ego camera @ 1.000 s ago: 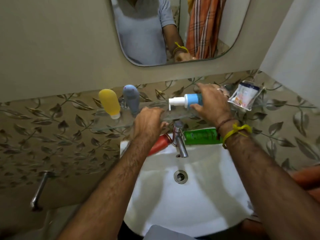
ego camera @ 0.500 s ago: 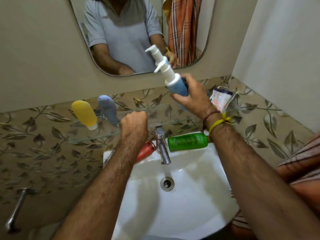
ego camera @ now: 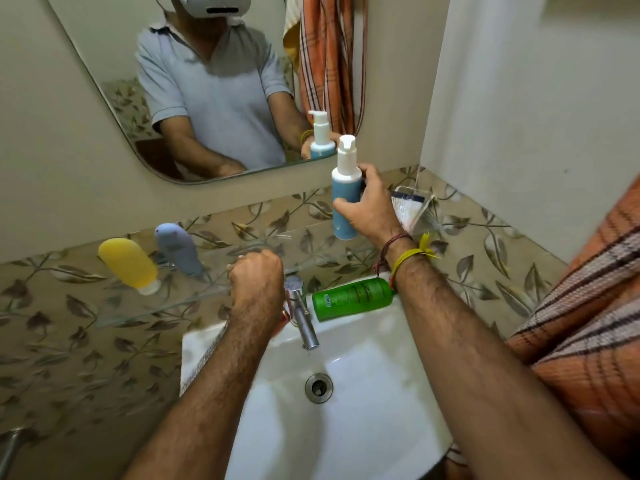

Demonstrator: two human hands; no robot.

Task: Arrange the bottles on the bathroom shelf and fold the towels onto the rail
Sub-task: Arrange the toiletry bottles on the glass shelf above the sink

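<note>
My right hand (ego camera: 372, 211) grips a blue pump bottle (ego camera: 343, 202) with a white top, held upright just above the right part of the glass shelf (ego camera: 145, 311). My left hand (ego camera: 256, 275) is a fist resting on the shelf's middle, with nothing seen in it. A yellow bottle (ego camera: 128, 265) and a grey-blue bottle (ego camera: 178, 249) stand cap-down on the shelf's left part. On the sink's back rim lies a green bottle (ego camera: 353, 297). Only a sliver of a red bottle (ego camera: 283, 318) shows behind my left wrist. An orange checked towel (ego camera: 588, 306) hangs at the right edge.
A chrome tap (ego camera: 301, 313) rises from the white sink (ego camera: 363, 427) below the shelf. A clear packet (ego camera: 408, 206) leans in the right corner. The mirror (ego camera: 104, 64) hangs above the shelf. A metal rail (ego camera: 10, 448) shows at the bottom left.
My right hand lifted the blue pump bottle off the shelf, where it lay on its side, and turned it upright. My left fist has stayed on the shelf.
</note>
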